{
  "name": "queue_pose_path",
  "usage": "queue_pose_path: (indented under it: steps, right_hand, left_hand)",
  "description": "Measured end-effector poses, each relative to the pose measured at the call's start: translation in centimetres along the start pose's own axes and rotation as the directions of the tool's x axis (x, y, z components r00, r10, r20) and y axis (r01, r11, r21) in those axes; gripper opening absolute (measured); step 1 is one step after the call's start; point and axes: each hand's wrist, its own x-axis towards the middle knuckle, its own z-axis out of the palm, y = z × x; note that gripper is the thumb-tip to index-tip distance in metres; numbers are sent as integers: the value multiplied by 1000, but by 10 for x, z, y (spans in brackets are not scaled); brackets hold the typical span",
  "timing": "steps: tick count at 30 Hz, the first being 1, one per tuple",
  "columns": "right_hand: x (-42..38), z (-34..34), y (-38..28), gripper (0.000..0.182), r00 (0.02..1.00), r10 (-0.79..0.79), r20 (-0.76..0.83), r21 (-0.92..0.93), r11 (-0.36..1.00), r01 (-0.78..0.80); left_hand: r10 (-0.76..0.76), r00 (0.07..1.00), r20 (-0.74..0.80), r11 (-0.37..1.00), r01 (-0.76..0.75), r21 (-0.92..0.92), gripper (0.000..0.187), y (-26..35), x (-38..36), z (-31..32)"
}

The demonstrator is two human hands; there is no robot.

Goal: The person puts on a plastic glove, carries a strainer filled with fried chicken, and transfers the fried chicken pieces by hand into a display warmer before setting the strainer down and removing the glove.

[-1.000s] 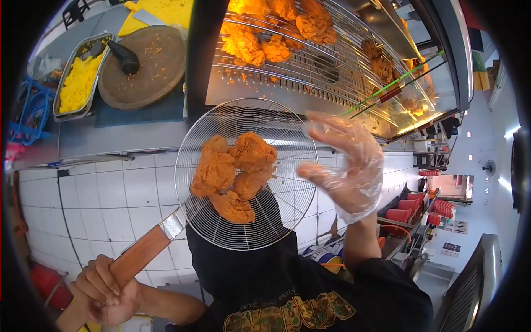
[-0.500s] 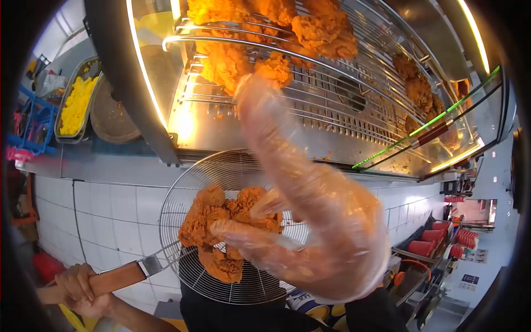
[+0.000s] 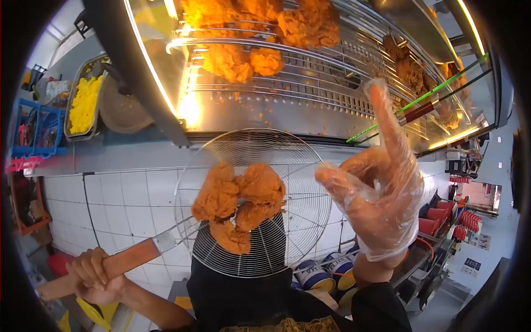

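My left hand [image 3: 95,276] is wrapped around the wooden handle [image 3: 130,259] of a round wire skimmer [image 3: 310,221]. Several pieces of fried chicken [image 3: 259,185] lie clustered in its mesh, left of the middle. To the right of the rim, my right hand [image 3: 381,193], in a clear plastic glove, is raised with the index finger stretched out and the thumb apart; it holds nothing. Beyond the skimmer, more fried chicken [image 3: 227,62] rests on the wire rack [image 3: 310,83] inside a lit display warmer.
The warmer's glass door panel [image 3: 426,110] stands at the right, behind my right hand. A tray of yellow food [image 3: 84,105] and a round brown lid [image 3: 124,110] sit at the left beside a blue basket [image 3: 36,130]. Cans [image 3: 315,278] stand below.
My right hand has moved away from the skimmer and the rack, to the right. The skimmer, still gripped by my left hand, shows slightly higher and farther right.
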Motion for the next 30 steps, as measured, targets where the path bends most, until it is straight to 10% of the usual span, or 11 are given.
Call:
queue_pose_path:
  steps: [11,30]
  right_hand:
    - [-32,-11,0,81,899,-165,406,-115,966,230]
    - [-7,18,-23,72,702,-495,513,-160,748,644]
  left_hand:
    - [-32,991,131,995,45,-92,31,33,17,15]
    - [60,989,136,986,-37,-165,34,67,33,15]
